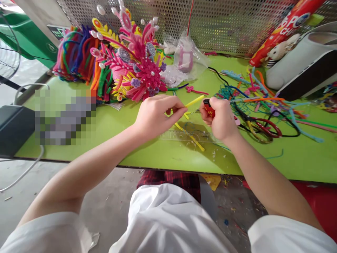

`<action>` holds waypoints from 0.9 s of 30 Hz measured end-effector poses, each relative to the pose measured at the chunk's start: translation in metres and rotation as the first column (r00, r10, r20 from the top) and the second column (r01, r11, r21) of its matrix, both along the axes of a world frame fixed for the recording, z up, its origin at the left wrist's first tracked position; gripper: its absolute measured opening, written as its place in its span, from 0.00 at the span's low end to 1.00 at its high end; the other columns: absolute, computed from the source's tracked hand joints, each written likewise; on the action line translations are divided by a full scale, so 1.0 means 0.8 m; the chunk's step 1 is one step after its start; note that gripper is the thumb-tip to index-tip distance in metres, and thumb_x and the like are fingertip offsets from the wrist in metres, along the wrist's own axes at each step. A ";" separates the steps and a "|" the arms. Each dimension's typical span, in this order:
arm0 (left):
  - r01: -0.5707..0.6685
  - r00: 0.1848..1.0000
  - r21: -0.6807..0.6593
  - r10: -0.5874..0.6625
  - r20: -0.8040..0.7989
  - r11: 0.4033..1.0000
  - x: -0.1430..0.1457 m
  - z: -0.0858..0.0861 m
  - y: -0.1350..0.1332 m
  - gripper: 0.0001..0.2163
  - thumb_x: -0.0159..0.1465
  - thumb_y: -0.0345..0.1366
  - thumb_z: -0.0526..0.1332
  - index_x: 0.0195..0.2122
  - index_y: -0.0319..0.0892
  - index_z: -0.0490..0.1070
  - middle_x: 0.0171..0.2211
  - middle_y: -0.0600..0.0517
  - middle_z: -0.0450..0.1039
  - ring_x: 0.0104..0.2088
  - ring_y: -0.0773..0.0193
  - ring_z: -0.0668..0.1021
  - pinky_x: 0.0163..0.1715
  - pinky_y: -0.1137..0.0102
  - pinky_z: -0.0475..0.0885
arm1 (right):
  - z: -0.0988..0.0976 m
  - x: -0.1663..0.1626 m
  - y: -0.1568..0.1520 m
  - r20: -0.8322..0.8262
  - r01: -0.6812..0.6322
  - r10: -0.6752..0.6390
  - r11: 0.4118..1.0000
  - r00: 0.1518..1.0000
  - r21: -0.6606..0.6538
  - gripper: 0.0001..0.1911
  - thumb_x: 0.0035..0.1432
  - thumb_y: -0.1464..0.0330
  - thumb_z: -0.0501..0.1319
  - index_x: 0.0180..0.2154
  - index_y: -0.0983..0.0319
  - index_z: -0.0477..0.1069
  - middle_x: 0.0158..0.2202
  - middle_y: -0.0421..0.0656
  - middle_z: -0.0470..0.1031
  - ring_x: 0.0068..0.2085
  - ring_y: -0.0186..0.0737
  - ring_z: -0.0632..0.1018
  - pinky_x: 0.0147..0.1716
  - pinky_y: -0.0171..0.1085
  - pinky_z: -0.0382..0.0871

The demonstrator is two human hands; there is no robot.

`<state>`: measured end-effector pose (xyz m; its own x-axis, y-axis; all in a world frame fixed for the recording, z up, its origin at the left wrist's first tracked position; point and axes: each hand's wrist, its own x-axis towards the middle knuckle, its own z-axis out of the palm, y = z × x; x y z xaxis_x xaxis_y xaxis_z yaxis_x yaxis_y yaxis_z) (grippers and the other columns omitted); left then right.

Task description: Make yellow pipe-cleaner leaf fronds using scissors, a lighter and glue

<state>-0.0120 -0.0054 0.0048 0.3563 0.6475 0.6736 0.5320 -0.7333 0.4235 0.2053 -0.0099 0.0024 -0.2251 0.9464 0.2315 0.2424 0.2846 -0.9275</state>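
My left hand (162, 114) is closed, thumb and forefinger pinching a yellow pipe cleaner (195, 101) whose free end points up and right. My right hand (219, 116) is wrapped round a small red tool (209, 109) with a black end and yellow lettering; its kind is unclear, since my fingers cover most of it. A thin metallic tip seems to stick out to its left, close to the yellow piece. Below the hands, another yellow pipe cleaner (196, 141) lies across a clear ruler (181, 135) on the green table (163, 154).
A pink pipe-cleaner bouquet (151, 72) stands at the back, beside bundled coloured pipe cleaners (76, 56). Red-handled scissors (265, 128) lie right among loose stems. A plastic bag (193, 52), a white and black device (302, 66) and a red can (284, 31) sit behind.
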 end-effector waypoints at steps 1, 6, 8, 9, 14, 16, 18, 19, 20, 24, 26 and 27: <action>0.000 1.000 0.001 0.000 -0.003 1.000 0.000 0.000 0.000 0.06 0.64 0.31 0.67 0.30 0.40 0.78 0.24 0.57 0.76 0.25 0.74 0.71 0.26 0.76 0.62 | -0.001 0.001 0.000 0.007 -0.005 0.005 1.000 1.000 0.020 0.27 0.71 0.54 0.49 0.21 0.59 0.57 0.20 0.41 0.55 0.26 0.37 0.59 0.27 0.40 0.46; -0.011 1.000 -0.013 0.011 -0.014 1.000 0.001 0.000 0.000 0.05 0.65 0.32 0.67 0.30 0.41 0.79 0.25 0.57 0.77 0.25 0.73 0.72 0.26 0.75 0.63 | -0.001 0.000 -0.002 0.021 -0.010 0.009 0.999 1.000 0.036 0.26 0.71 0.54 0.50 0.22 0.58 0.57 0.21 0.42 0.56 0.27 0.39 0.60 0.27 0.40 0.48; -0.016 1.000 -0.022 0.015 -0.016 1.000 0.000 0.000 0.001 0.05 0.65 0.32 0.67 0.30 0.41 0.79 0.25 0.57 0.78 0.26 0.73 0.73 0.27 0.75 0.64 | 0.001 -0.002 -0.002 0.004 0.008 -0.008 1.000 1.000 0.013 0.27 0.71 0.52 0.51 0.21 0.58 0.57 0.21 0.42 0.57 0.27 0.38 0.61 0.27 0.40 0.48; -0.018 1.000 -0.026 0.017 -0.017 1.000 0.000 0.000 0.001 0.05 0.65 0.32 0.67 0.30 0.41 0.79 0.25 0.56 0.78 0.26 0.73 0.73 0.27 0.74 0.64 | 0.002 -0.003 -0.003 0.000 0.018 -0.018 1.000 1.000 0.002 0.28 0.71 0.50 0.51 0.21 0.58 0.57 0.21 0.41 0.56 0.27 0.38 0.61 0.27 0.40 0.48; -0.029 0.999 -0.052 0.028 -0.017 0.998 0.000 -0.001 0.000 0.05 0.64 0.33 0.68 0.30 0.42 0.79 0.26 0.56 0.79 0.26 0.72 0.74 0.29 0.73 0.66 | 0.003 -0.007 -0.003 0.030 0.042 -0.041 0.999 0.999 -0.009 0.32 0.72 0.48 0.48 0.20 0.59 0.57 0.20 0.41 0.57 0.26 0.36 0.61 0.27 0.40 0.48; -0.030 0.999 -0.065 0.029 -0.016 0.997 0.000 -0.001 0.000 0.05 0.64 0.33 0.68 0.30 0.42 0.79 0.26 0.57 0.79 0.26 0.72 0.74 0.29 0.73 0.66 | 0.004 -0.007 -0.004 0.038 0.042 -0.042 0.999 0.998 -0.015 0.33 0.72 0.46 0.48 0.20 0.59 0.57 0.20 0.41 0.57 0.26 0.37 0.61 0.27 0.40 0.49; -0.035 0.999 -0.078 0.034 -0.017 0.996 0.000 -0.001 0.000 0.05 0.64 0.33 0.68 0.30 0.42 0.79 0.26 0.57 0.79 0.26 0.71 0.75 0.28 0.73 0.66 | 0.005 -0.007 -0.005 0.041 0.044 -0.043 0.999 0.998 -0.021 0.33 0.71 0.45 0.47 0.20 0.59 0.57 0.20 0.41 0.56 0.26 0.37 0.61 0.27 0.40 0.48; -0.039 0.999 -0.084 0.038 -0.017 0.996 0.000 0.000 -0.001 0.05 0.64 0.32 0.68 0.29 0.42 0.79 0.26 0.57 0.79 0.26 0.71 0.75 0.28 0.73 0.66 | 0.006 -0.007 -0.005 0.042 0.046 -0.045 0.999 0.998 -0.019 0.33 0.72 0.45 0.47 0.20 0.59 0.56 0.20 0.41 0.56 0.26 0.36 0.61 0.27 0.40 0.48; -0.044 0.999 -0.087 0.043 -0.017 0.995 0.000 0.000 -0.001 0.05 0.64 0.32 0.68 0.29 0.42 0.79 0.26 0.57 0.79 0.26 0.71 0.74 0.28 0.73 0.66 | 0.007 -0.007 -0.006 0.044 0.047 -0.046 0.999 0.998 -0.016 0.33 0.72 0.46 0.47 0.20 0.59 0.56 0.20 0.41 0.56 0.26 0.36 0.60 0.27 0.40 0.48; -0.057 0.998 -0.098 0.055 -0.027 0.994 0.000 0.002 -0.003 0.05 0.62 0.31 0.68 0.28 0.43 0.78 0.26 0.57 0.79 0.25 0.71 0.75 0.27 0.72 0.66 | 0.009 -0.009 -0.008 0.060 0.043 -0.044 0.999 0.997 0.013 0.31 0.73 0.49 0.48 0.20 0.59 0.55 0.20 0.41 0.56 0.26 0.36 0.61 0.28 0.41 0.49; -0.063 0.998 -0.103 0.060 -0.033 0.993 0.000 0.002 -0.003 0.05 0.62 0.31 0.68 0.28 0.43 0.78 0.26 0.57 0.79 0.26 0.71 0.75 0.27 0.72 0.66 | 0.009 -0.009 -0.009 0.064 0.030 -0.032 0.999 0.997 0.035 0.31 0.73 0.50 0.48 0.20 0.59 0.55 0.20 0.41 0.57 0.26 0.36 0.62 0.28 0.41 0.49; -0.066 0.997 -0.104 0.062 -0.035 0.992 0.000 0.002 -0.003 0.05 0.62 0.31 0.68 0.28 0.43 0.78 0.26 0.57 0.79 0.26 0.71 0.75 0.28 0.72 0.66 | 0.008 -0.009 -0.010 0.065 0.021 -0.024 0.999 0.998 0.043 0.30 0.73 0.51 0.48 0.21 0.59 0.54 0.20 0.41 0.57 0.26 0.36 0.62 0.28 0.41 0.50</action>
<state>-0.0121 -0.0080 0.0064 0.3320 0.7364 0.5895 0.5909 -0.6495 0.4785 0.1977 -0.0176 0.0090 -0.2196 0.9411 0.2571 0.3089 0.3171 -0.8967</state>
